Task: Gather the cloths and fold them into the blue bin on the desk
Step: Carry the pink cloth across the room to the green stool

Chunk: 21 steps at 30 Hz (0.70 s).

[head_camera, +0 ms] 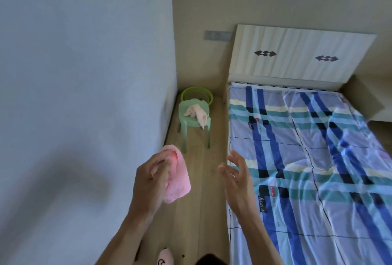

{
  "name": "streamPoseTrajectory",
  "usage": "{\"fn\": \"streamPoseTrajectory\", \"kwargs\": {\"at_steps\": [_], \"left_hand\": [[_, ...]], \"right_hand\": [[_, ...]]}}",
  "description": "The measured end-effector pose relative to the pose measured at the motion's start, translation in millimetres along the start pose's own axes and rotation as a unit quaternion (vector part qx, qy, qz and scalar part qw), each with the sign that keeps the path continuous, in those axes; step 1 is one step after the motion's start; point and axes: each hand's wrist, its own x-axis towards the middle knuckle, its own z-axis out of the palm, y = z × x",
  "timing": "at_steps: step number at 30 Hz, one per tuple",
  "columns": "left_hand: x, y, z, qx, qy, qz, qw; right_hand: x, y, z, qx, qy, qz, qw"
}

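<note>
I have the pink cloth (177, 176) bunched in the left hand (151, 182), fingers curled round its upper part and the rest hanging loose above the floor. The right hand (235, 176) is beside it, fingers spread, holding nothing. A second, pale cloth (196, 113) lies crumpled on the green stool (183, 108) ahead, one end drooping off the seat. A careless grab could drag it off, or loosen the held cloth. I see neither bin nor desk.

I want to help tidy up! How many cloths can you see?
2. One pink cloth is gripped in the left hand; one pale pink cloth lies crumpled on the green stool. Others may be hidden.
</note>
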Motion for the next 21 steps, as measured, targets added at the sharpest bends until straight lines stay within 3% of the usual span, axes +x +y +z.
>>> {"fn": "streamPoseTrajectory", "kwargs": {"at_steps": [6, 14, 21], "left_hand": [[122.9, -7.6, 42.8, 0.035, -0.013, 0.022, 0.999], [271.9, -22.1, 100.9, 0.039, 0.071, -0.005, 0.997], [378.6, -41.7, 128.7, 0.026, 0.071, -0.052, 0.996]], "right_hand": [[119.6, 8.0, 4.7, 0.003, 0.010, 0.032, 0.999], [305.1, 18.4, 27.5, -0.041, -0.067, 0.054, 0.995], [432.4, 32.0, 72.2, -0.099, -0.105, 0.094, 0.985]]}}
